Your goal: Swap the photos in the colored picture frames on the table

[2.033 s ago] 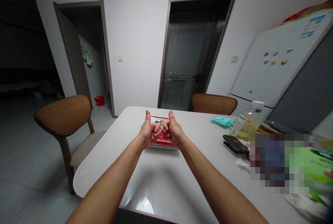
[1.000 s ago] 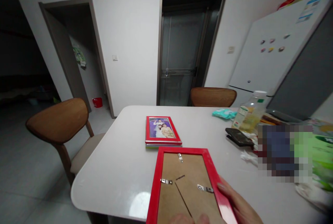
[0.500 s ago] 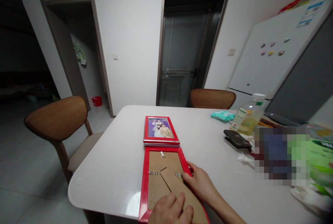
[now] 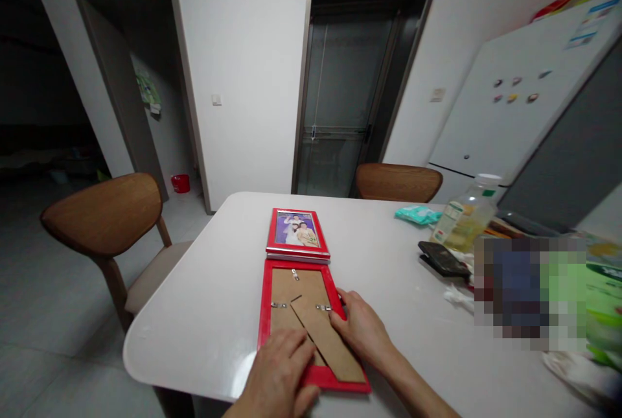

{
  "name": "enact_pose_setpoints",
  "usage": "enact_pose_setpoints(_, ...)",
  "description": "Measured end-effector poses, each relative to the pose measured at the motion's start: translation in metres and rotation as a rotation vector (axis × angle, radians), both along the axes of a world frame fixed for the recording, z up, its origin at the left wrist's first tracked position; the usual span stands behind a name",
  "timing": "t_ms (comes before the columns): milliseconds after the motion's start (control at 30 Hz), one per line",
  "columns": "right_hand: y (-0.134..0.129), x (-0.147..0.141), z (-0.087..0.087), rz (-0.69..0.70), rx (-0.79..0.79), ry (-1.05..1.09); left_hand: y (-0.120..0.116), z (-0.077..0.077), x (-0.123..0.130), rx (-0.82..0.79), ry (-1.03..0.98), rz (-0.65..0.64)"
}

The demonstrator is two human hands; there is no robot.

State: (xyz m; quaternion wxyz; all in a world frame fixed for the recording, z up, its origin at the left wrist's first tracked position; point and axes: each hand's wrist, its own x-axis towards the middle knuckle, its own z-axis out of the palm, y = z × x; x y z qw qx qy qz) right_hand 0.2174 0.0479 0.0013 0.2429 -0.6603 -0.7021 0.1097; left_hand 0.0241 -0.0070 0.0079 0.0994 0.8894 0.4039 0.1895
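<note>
A red picture frame (image 4: 265, 306) lies face down on the white table, its brown backing board (image 4: 282, 285) upward. Small metal clips (image 4: 295, 274) sit along the board, and a brown stand leg (image 4: 335, 353) runs slantwise across it. My right hand (image 4: 362, 327) grips the right edge, thumb close to the right clip, fingers partly hidden beyond the rim. Over the lower left corner my left hand (image 4: 279, 366) is closed around the frame, covering part of rim and board. Just beyond stands a stack of red frames with a photo (image 4: 296, 229) facing up.
On the table's right are a bottle of yellowish liquid (image 4: 461, 214), a black phone-like object (image 4: 443, 259), a teal packet (image 4: 418, 214) and crumpled tissue (image 4: 459, 298). Wooden chairs stand at the left (image 4: 104, 210) and far side (image 4: 398, 183). One patch is pixelated.
The face-down frame has shifted slightly away and left, so its bottom edge shows. My left hand has moved left from the lower middle to the lower left corner.
</note>
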Motion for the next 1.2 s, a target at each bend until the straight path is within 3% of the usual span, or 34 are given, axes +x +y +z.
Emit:
enact_pose_setpoints(100,0.000,-0.002,0.002,0.057,0.054,-0.010,0.003,-0.009,-0.027,-0.032,-0.045,0.130)
enact_pose_setpoints(200,0.002,-0.005,0.006,0.125,0.030,-0.045,0.004,-0.014,-0.041,-0.097,-0.080,0.117)
enact_pose_setpoints(433,0.003,-0.016,0.009,0.081,0.026,-0.142,-0.002,-0.005,-0.041,-0.215,-0.168,0.098)
enact_pose_setpoints(700,-0.003,-0.019,0.012,0.063,0.049,-0.204,-0.004,-0.007,-0.044,-0.222,-0.215,0.111)
enact_pose_setpoints(800,-0.017,-0.022,0.017,0.243,0.095,-0.127,-0.005,-0.007,-0.045,-0.217,-0.223,0.113)
enact_pose_setpoints(933,-0.032,-0.031,0.025,0.608,-0.019,-0.027,-0.006,-0.007,-0.044,-0.202,-0.234,0.119)
enact_pose_setpoints(1200,-0.029,-0.044,0.017,0.600,-0.014,-0.002,-0.004,-0.009,-0.044,-0.200,-0.242,0.123)
